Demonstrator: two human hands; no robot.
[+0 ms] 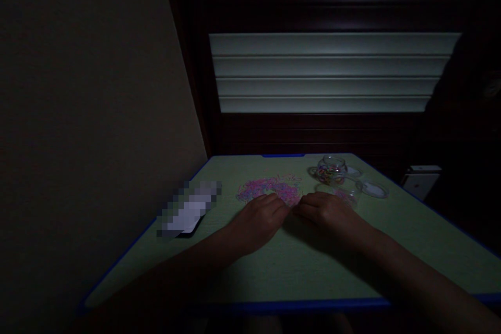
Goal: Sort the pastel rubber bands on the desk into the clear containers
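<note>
The left hand (261, 222) and the right hand (326, 214) have curled fingers, nearly meeting; whether either grip holds something, I cannot tell. The step seems to be picking from the elastic-band pile (256, 188), just beyond on the counter (270, 276), and the next move calls for a light pinch.

It's very dim in here, the pale slats (329, 69) standing out brightest, a faint sheen on the dark wood (329, 24) above, soft shadow on the tabletop (274, 276) below the right hand (331, 214), blocky pixels veiling an object (190, 214) at left.
</note>
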